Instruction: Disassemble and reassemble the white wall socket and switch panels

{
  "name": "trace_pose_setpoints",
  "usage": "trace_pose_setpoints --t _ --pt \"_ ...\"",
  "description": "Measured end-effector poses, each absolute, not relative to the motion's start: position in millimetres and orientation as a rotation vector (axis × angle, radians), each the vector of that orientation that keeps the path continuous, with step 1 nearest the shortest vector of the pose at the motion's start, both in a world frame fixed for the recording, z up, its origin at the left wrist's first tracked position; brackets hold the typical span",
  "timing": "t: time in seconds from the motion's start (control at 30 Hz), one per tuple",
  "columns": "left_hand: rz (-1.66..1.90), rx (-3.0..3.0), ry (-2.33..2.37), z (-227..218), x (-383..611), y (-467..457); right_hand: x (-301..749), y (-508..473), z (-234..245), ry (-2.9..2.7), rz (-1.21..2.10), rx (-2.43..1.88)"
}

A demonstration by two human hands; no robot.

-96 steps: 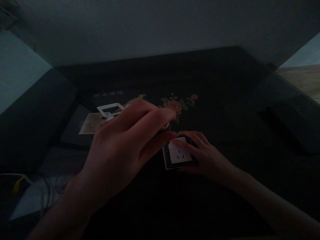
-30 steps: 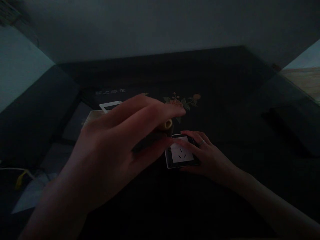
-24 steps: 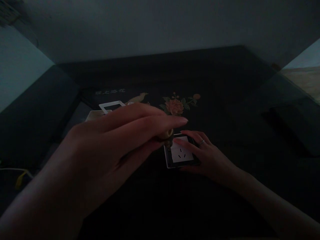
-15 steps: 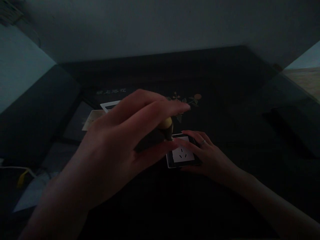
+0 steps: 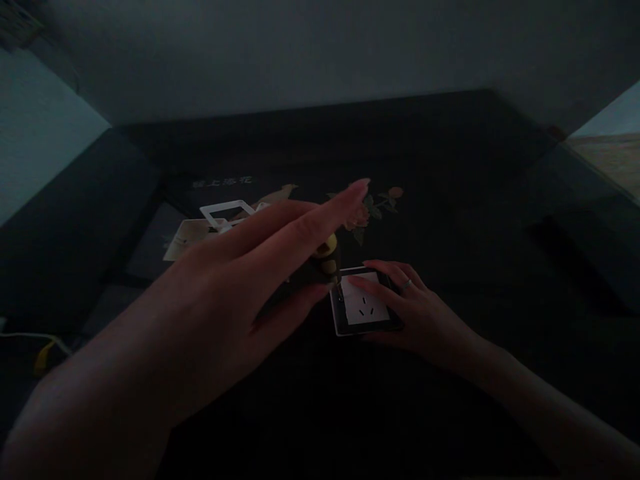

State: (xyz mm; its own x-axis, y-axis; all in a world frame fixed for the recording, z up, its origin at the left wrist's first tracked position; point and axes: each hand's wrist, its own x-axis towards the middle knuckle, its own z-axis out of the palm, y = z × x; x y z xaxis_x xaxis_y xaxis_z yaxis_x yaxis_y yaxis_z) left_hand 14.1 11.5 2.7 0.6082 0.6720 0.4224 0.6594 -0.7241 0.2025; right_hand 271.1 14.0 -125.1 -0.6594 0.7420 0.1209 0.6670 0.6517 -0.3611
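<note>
Our hands work close together over the dark counter (image 5: 450,200): the left hand (image 5: 230,287) holds a screwdriver (image 5: 329,265) between thumb and nearly straight fingers, and the right hand (image 5: 417,303) clasps a wall socket (image 5: 356,308) by its edges. We see a stubby handle on the screwdriver, yellow and dark, partly hidden by our fingers, and a thin shaft. Its long axis stands steep, handle uppermost, shaft running down and slightly right to the socket's left margin; whether the tip touches, we cannot tell. Our socket lies on the counter, face up, with a white plate, three slots and a black surround. Beyond our left hand, a white frame (image 5: 223,205) partly overlaps a pale card (image 5: 186,239), near a printed peony (image 5: 358,217).
</note>
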Motion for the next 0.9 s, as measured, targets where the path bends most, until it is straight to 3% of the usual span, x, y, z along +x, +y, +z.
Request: trace_pose_setpoints --t 0.9 --pt "0.875 2.783 1.140 3 21 12 272 13 -125 -2.614 0.404 -1.138"
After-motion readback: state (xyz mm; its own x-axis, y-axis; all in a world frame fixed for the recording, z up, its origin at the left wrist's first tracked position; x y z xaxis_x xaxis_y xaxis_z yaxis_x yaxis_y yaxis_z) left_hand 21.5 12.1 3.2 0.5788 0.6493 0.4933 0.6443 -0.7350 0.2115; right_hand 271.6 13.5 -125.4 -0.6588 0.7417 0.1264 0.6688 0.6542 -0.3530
